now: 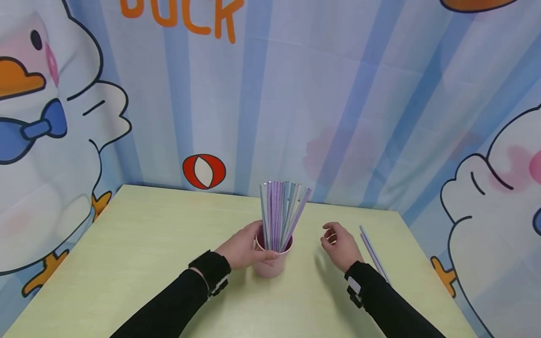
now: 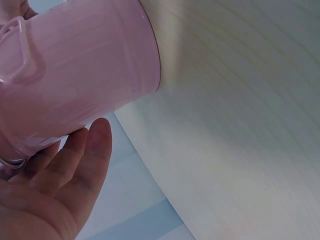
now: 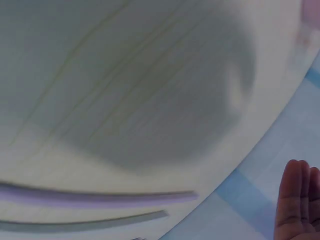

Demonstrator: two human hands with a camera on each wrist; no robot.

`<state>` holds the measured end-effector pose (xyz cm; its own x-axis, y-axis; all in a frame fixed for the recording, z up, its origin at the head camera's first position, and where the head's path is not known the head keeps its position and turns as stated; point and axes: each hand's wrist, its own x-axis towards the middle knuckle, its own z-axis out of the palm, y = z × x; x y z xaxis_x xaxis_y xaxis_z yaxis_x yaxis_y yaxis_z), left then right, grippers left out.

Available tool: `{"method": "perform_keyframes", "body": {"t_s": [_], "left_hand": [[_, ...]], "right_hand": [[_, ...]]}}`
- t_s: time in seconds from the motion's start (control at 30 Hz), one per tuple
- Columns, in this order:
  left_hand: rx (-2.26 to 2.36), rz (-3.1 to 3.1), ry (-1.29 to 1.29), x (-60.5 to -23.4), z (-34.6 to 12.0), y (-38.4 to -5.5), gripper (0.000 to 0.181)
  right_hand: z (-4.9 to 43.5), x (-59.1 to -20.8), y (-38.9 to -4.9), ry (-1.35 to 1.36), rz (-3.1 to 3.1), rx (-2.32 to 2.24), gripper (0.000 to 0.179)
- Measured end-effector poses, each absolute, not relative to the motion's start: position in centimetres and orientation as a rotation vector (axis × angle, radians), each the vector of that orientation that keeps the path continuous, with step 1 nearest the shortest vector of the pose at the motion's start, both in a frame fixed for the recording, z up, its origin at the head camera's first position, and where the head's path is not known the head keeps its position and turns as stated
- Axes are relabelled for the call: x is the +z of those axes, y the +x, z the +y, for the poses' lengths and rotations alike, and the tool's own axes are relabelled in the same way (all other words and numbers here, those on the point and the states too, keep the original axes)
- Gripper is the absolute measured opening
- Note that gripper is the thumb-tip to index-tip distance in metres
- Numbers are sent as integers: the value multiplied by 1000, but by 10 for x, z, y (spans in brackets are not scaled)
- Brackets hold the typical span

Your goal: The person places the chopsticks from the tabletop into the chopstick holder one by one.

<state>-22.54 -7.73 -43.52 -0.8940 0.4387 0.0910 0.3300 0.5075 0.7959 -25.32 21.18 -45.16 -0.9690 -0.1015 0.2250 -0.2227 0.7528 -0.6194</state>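
Observation:
A pink cup point(image 1: 269, 268) stands upright on the table, holding a bundle of purple, clear and bluish straws point(image 1: 279, 216) that lean apart at the top. My left hand point(image 1: 247, 246) grips it around the rim, thumb in front and fingers at the far side. In the left wrist view, fingers point(image 2: 97, 145) lie along the pink wall, which has a small looped handle point(image 2: 22, 55). To the right, my right hand point(image 1: 340, 246) hovers with loosely bent fingers and holds nothing. Beside it lie a few loose straws point(image 1: 373, 251), partly hidden by the forearm; the right wrist view shows a purple straw point(image 3: 100, 198).
The pale wood-grain table point(image 1: 177, 220) ends at a striped blue curtain point(image 1: 274, 117) printed with cartoon ducks. Curtain also hangs along both sides. Shadows of the arms fall on the tabletop.

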Motion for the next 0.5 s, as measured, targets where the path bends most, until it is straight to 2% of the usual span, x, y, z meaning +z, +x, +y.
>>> {"method": "perform_keyframes", "body": {"t_s": [0.5], "left_hand": [[1347, 2604, 654, -435, -79, -226, 90]], "right_hand": [[265, -474, -270, 173, -2944, 532, 33]]}}
